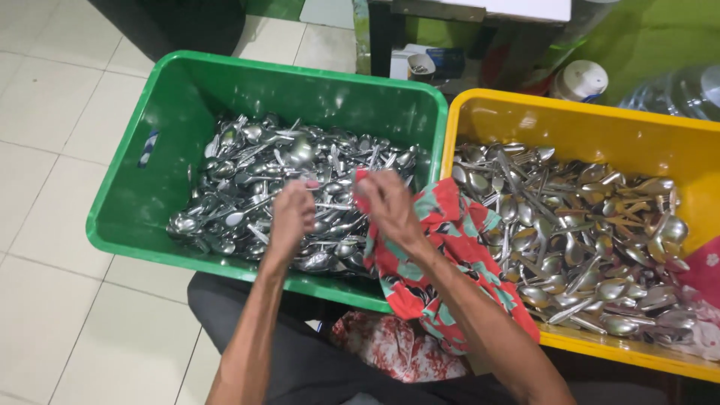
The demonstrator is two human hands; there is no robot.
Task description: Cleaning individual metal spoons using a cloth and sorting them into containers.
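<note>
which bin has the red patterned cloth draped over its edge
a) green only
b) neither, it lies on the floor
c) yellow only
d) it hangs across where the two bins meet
d: the cloth, held by the right hand, lies over the gap between the green bin and the yellow bin.

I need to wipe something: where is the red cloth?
Head view, centre: the red cloth drapes over the rims between green bin and yellow bin, held by the right hand.
</note>
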